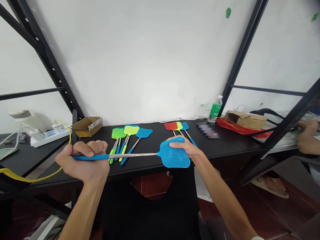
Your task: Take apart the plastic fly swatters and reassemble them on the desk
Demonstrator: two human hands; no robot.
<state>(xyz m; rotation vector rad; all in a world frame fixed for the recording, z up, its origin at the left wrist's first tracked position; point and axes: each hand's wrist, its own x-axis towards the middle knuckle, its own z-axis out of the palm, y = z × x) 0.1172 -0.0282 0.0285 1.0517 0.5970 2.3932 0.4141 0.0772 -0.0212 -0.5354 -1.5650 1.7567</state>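
A blue fly swatter (175,153) with a metal shaft lies level across the view, held in front of the shelf's edge. My left hand (86,160) is wrapped round its blue handle. My right hand (186,146) pinches the mesh head, thumb on the near face and the other fingers behind it, mostly hidden. Behind it on the shelf, a group of green, yellow and blue fly swatters (131,130) lies left of centre. A smaller group with a red fly swatter (171,126), a yellow one and a blue one lies right of centre, partly hidden by my right hand.
On the black shelf (157,130) stand an open cardboard box (87,126) at left and a water bottle (215,109) at right. A power strip (51,136) and a yellow cable (47,177) are at far left. Black metal posts (241,53) flank the shelf. Another person's arm (308,136) shows at far right.
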